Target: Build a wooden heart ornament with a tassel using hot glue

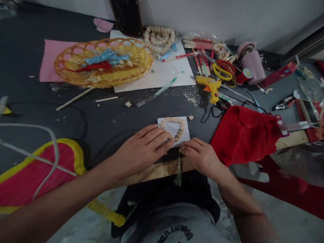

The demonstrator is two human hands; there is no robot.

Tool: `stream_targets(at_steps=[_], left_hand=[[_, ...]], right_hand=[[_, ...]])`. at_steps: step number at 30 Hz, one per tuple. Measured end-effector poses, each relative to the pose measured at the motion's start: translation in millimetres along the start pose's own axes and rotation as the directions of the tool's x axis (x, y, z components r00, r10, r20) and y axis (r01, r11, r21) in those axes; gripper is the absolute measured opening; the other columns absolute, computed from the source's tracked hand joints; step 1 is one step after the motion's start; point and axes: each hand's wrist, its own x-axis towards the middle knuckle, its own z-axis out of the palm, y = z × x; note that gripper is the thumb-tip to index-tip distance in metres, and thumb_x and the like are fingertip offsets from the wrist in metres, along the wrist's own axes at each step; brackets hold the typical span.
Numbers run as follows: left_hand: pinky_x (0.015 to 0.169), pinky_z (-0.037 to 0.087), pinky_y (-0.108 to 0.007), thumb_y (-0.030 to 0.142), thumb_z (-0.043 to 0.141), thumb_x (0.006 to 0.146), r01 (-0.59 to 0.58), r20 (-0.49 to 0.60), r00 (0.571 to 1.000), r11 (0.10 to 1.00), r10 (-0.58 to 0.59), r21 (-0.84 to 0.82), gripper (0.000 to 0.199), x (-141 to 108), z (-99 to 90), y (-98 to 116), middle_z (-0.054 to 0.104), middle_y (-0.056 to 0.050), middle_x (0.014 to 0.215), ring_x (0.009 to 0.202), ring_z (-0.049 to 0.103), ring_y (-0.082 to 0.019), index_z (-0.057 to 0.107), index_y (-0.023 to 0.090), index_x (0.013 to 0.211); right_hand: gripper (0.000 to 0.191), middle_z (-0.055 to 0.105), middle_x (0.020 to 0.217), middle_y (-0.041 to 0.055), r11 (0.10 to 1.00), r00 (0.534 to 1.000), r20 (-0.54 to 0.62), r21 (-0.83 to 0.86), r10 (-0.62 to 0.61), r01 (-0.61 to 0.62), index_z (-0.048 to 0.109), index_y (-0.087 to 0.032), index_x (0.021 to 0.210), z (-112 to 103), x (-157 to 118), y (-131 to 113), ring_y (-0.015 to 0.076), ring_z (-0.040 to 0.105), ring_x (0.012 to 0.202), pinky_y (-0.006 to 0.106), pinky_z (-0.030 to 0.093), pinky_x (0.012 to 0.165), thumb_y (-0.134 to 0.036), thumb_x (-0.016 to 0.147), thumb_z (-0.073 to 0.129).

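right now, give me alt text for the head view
A person's left hand lies over a white card bearing a ring of pale pieces, while a green tassel hangs from the right hand near its corner. Beyond are a yellow basket and glue gun; red cloth lies at right.

Lettering on shirt, unreadable

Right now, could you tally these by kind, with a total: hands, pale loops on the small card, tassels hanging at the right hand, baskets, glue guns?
Left hand and right hand: 2
Loop on the card: 1
Tassel: 1
Basket: 1
Glue gun: 1
Total: 6
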Motion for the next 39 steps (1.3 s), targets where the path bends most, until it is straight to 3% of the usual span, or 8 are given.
stream_targets(at_steps=[13,20,28,39], left_hand=[[0.107,0.044,-0.049,0.009,0.052,0.092,-0.002,0.043,0.999,0.999,0.004,-0.036,0.037,0,-0.4,1,0.063,-0.01,0.125,0.12,0.055,-0.027,0.061,0.022,0.125],[0.107,0.044,-0.048,0.008,0.049,0.093,-0.011,0.03,0.999,0.999,0.013,-0.042,0.035,1,-0.9,-1,0.064,-0.009,0.123,0.117,0.057,-0.025,0.062,0.022,0.122],[0.109,0.043,-0.051,0.01,0.055,0.092,-0.013,0.054,0.998,0.998,0.016,-0.064,0.036,-1,4.7,0,0.061,-0.012,0.128,0.127,0.05,-0.03,0.06,0.018,0.126],[0.113,0.04,-0.057,0.007,0.061,0.087,0.041,0.056,0.998,0.987,-0.033,-0.153,0.043,-4,10.1,-2,0.059,-0.012,0.132,0.14,0.039,-0.035,0.058,0.02,0.128]], right_hand=[[0.012,0.071,0.096,0.0066,1.0,0.999,-0.04,0.019,0.02,-0.02,0.066,-0.018,0.096,9,-3,2,0.0173,0.056,0.08,0.03,0.051,0.074,-0.013,0.095,0.055],[0.012,0.071,0.098,0.0075,0.999,0.999,-0.028,0.022,0.036,-0.035,0.066,-0.017,0.095,2,0,-1,0.0174,0.056,0.079,0.03,0.051,0.072,-0.013,0.095,0.055],[0.014,0.071,0.094,0.008,0.999,0.997,-0.078,0.032,0.022,-0.019,0.066,-0.015,0.095,2,3,-2,0.0175,0.06,0.081,0.03,0.053,0.075,-0.008,0.093,0.055],[0.018,0.073,0.114,0.0093,0.995,0.996,-0.083,0.092,0.035,-0.027,0.067,-0.018,0.095,7,0,2,0.0196,0.065,0.097,0.036,0.057,0.085,-0.004,0.09,0.057]])
